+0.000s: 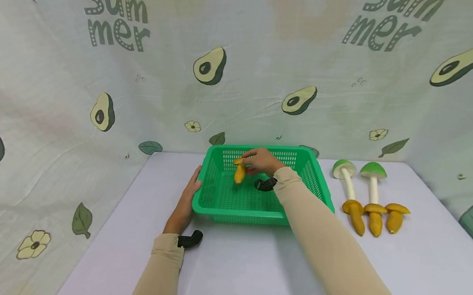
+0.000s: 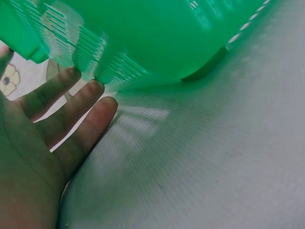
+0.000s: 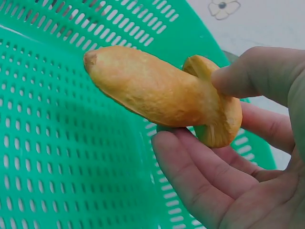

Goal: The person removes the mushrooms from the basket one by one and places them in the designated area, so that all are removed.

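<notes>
A yellow-brown mushroom (image 3: 147, 88) with a thick stem and small cap is pinched between the thumb and fingers of my right hand (image 1: 261, 161). It is held over the inside of a green plastic basket (image 1: 239, 212), whose slotted floor shows below it in the right wrist view. My left hand (image 2: 43, 138) stands at the basket's left side, its fingers straight and spread, fingertips right at the slotted wall. In the head view the left thumb side lies along the rim's left edge.
To the right of the basket, two mushrooms with green caps and white stems (image 1: 374, 188) lie above several yellow-brown mushrooms (image 1: 395, 218) on the white table (image 1: 243, 268). A cloth printed with avocados (image 1: 209, 65) hangs behind and at the sides.
</notes>
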Motion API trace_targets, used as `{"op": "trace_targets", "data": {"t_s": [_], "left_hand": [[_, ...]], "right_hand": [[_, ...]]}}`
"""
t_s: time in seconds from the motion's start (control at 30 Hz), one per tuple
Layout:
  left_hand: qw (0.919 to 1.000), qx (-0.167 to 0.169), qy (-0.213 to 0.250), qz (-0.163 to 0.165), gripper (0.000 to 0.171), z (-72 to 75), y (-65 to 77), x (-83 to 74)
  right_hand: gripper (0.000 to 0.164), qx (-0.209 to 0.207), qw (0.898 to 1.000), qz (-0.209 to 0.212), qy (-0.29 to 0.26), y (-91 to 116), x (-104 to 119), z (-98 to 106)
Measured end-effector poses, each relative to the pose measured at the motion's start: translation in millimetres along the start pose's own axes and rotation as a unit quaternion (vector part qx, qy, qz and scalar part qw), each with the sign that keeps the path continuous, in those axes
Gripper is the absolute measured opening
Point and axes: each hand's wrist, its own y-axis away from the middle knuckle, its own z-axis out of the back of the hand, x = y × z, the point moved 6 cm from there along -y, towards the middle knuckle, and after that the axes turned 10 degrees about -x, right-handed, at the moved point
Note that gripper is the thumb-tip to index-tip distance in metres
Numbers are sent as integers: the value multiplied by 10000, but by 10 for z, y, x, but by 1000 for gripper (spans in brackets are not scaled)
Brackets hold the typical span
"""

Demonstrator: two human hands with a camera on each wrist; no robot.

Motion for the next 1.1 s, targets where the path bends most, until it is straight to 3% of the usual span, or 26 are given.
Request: {"op": "trace_targets", "data": {"t_s": [0.27, 0.53, 0.8, 1.1], "left_hand": [[9999, 100, 56, -95, 60, 5, 25, 51], [10000, 83, 22, -49, 62, -6, -4, 18], [9999, 133, 41, 71, 62, -6, 5, 88], [10000, 30, -49, -43, 60, -11, 8, -5]], "right_hand": [[44, -240, 9997, -49, 0, 149, 77, 237], [48, -201, 9996, 210, 8, 254, 222, 415], [46, -255, 9993, 230, -148, 362, 173, 555], [44, -347, 9986, 354, -181, 454, 203, 763]]}}
